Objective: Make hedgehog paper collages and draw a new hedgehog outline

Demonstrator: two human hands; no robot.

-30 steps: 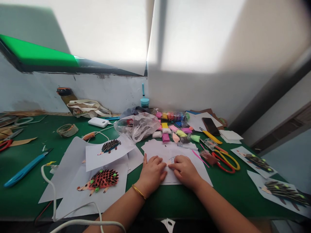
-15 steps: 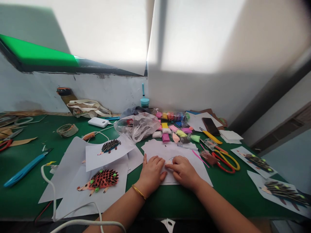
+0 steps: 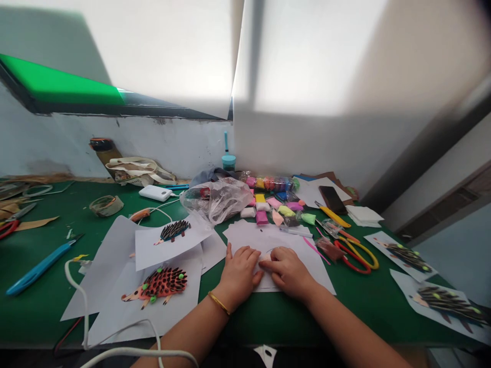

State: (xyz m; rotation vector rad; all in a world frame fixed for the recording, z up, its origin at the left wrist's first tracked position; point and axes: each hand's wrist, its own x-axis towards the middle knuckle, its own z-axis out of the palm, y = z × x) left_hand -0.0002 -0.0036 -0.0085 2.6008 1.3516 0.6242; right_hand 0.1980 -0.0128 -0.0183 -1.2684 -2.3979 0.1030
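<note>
White paper sheets lie at the middle of the green table. Flat on their left part rests my left hand, its fingers spread and a yellow bangle at the wrist. My right hand is beside it, index finger stretched out and pressing a small pale pink piece on the paper; the other fingers are curled. Part of a drawn curve shows above the right fingers. The hands hide most of the pale piece. A tiny dark bit lies farther up the sheet.
Wrapped colored clay packets and a clear plastic bag lie behind the paper. Scissors, a yellow cutter and a phone are right. Hedgehog pictures, a blue knife and a white cable lie left.
The right index fingertip has shifted slightly to the left over the pale piece. My left hand has stayed in place.
</note>
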